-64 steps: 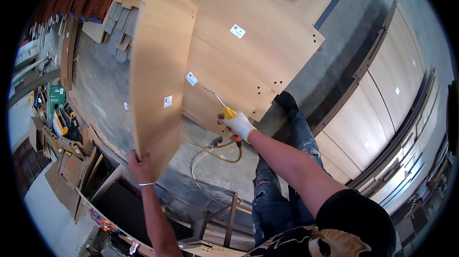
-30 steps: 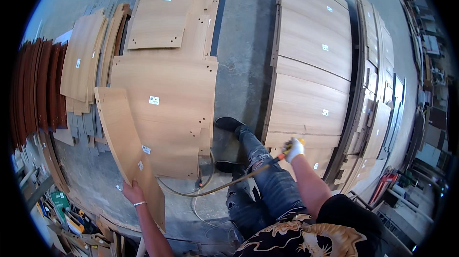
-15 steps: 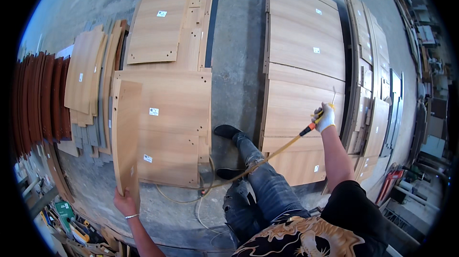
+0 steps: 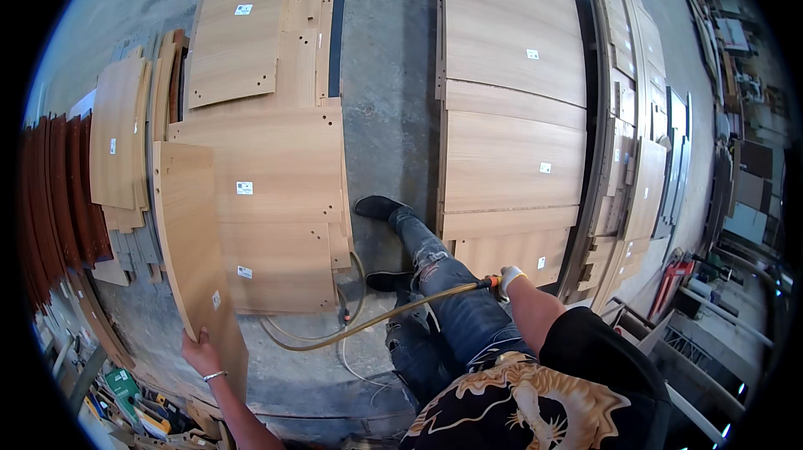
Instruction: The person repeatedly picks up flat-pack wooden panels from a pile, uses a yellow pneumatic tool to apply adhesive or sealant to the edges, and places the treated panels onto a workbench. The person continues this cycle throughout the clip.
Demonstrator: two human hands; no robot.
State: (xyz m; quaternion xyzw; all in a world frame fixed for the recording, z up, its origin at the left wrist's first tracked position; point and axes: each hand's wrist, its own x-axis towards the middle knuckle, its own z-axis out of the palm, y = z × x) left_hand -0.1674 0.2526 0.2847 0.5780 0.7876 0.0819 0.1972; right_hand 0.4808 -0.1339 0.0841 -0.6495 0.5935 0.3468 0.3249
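Note:
My bare left hand (image 4: 202, 354) grips the edge of a long, narrow wood-coloured panel (image 4: 186, 224). That panel stands tilted on its side along the left edge of the stack of panels (image 4: 276, 153), and a small white label shows on its face. My right hand (image 4: 510, 277), in a white glove, is closed around an air blow gun (image 4: 493, 282) beside my right thigh. Most of the gun is hidden by the hand; its orange coupling shows. From it a yellowish hose (image 4: 393, 314) crosses my legs and loops down to the floor.
A second panel stack (image 4: 510, 149) lies to the right, with narrower boards (image 4: 623, 107) beyond it. Dark red strips (image 4: 63, 191) and upright boards (image 4: 117, 132) stand at far left. Between the stacks runs grey concrete floor (image 4: 389, 74). Tools (image 4: 125, 391) lie at lower left.
My right hand has drawn the blow gun down and left from over the right stack to my thigh. The hose now sags. My left hand and its panel have shifted slightly left in view.

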